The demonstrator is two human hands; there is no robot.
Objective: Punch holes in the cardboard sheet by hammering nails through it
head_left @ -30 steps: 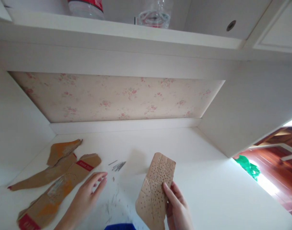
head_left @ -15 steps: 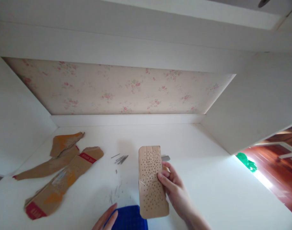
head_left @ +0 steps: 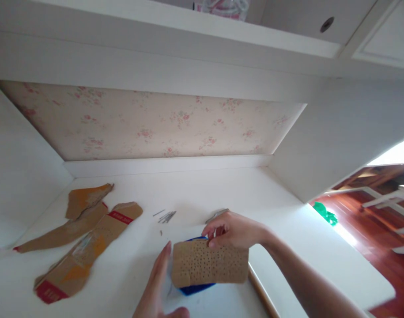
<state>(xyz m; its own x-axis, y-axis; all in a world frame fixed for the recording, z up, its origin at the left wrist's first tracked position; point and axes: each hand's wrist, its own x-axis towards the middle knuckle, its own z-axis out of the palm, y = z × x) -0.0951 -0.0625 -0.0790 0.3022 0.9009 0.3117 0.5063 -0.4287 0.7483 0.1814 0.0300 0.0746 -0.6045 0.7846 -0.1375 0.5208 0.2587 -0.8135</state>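
My right hand [head_left: 226, 232] pinches the top edge of a tan cardboard piece [head_left: 210, 263] punched with many small holes. The cardboard lies sideways over a blue plastic container [head_left: 197, 289], hiding most of it. Whether the two touch I cannot tell. To the left, my left hand [head_left: 158, 282] is open, its fingers stretched out beside the cardboard's left edge and its thumb apart. Several thin grey nails [head_left: 168, 217] lie on the white tabletop beyond the hands.
Torn cardboard scraps [head_left: 89, 247] with red and orange print lie on the left. A wooden rod [head_left: 263, 291] rests at the lower right, and a grey metal piece [head_left: 217, 215] lies behind my right hand. White panels and floral wallpaper [head_left: 175, 123] enclose the back.
The cardboard has turned from upright to sideways and moved down over the blue container. My left hand has let go of the container's side and moved up. The view has shifted slightly.
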